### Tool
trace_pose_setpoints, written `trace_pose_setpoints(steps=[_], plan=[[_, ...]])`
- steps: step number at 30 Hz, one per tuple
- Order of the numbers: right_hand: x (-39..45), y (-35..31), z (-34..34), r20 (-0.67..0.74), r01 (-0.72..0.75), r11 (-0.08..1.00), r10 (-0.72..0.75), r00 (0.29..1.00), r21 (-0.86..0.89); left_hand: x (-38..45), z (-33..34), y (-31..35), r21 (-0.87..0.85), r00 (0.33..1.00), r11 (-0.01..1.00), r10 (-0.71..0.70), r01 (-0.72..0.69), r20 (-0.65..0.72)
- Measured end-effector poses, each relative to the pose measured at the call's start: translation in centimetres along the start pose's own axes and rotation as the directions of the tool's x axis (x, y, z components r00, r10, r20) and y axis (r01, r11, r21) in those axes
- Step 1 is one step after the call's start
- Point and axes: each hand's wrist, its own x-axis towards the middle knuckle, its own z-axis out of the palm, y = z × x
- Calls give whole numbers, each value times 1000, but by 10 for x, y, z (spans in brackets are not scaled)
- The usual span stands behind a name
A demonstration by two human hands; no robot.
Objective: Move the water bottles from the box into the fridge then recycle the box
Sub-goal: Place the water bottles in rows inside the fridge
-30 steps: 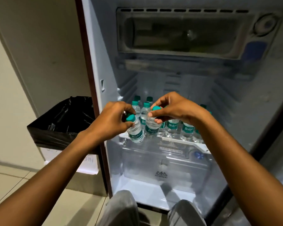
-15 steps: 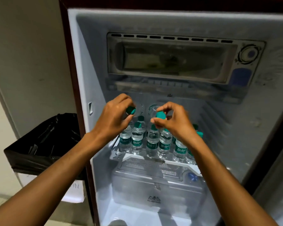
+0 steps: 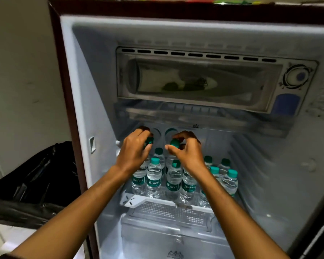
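The fridge (image 3: 94, 101) stands open in front of me. Several small clear water bottles with teal caps and teal labels stand on its white shelf (image 3: 138, 200). My left hand (image 3: 134, 153) grips the teal cap of a bottle (image 3: 138, 179) at the left of the group. My right hand (image 3: 187, 152) pinches the cap of another bottle (image 3: 171, 159) in the middle, held above the standing ones. Both hands are deep inside the fridge, over the back rows. The box is not in view.
A freezer compartment (image 3: 198, 79) with a dial (image 3: 295, 76) sits above the shelf. A clear crisper drawer (image 3: 168, 238) lies below it. A bin lined with a black bag (image 3: 32, 184) stands left of the fridge by the wall.
Both hands have carried their bottles from the shelf's front edge deeper in, toward the back rows. The camera has tilted up, showing the fridge's top edge.
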Motion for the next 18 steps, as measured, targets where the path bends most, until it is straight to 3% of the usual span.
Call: trace_pose_setpoints(steps=[5,8,12,14,18], plan=[[32,0,12,47,-91,993,87,995,69,26,23,-24,20,967,970,-243,243,79],[54,0,19,103,-214,958,197,975,193,38,28,-28,-70,968,967,-242,246,63],[79,11,24,222,-308,875,238,945,374,61,38,-38,2,944,953,-302,304,136],[92,18,29,281,-314,866,214,936,388,69,41,-40,-22,917,932,-350,361,192],[105,30,38,385,-400,853,263,885,336,70,48,-49,-8,911,943,-320,334,261]])
